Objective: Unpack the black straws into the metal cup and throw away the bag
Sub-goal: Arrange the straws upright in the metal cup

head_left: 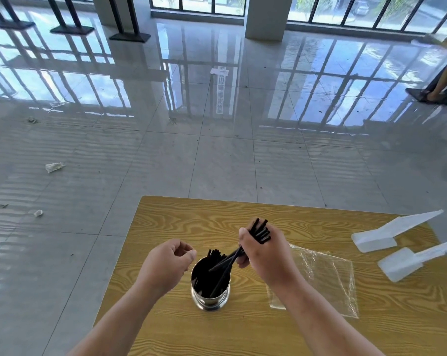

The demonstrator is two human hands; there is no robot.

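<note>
right hand (263, 255) grips thin black straws (261, 232) | left hand (166, 263) loose, empty | shiny round metal cup (211, 304)

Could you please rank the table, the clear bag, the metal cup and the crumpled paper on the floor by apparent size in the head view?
1. table
2. clear bag
3. metal cup
4. crumpled paper, though it lies farther away, so its real size is unsure.

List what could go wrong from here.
1. The straws in the right hand enter the cup slanted and fanned; some may miss the rim.
2. The left hand is beside the cup, not gripping it, so it might tip.
3. The right forearm could sweep the loose bag off the table.
</note>
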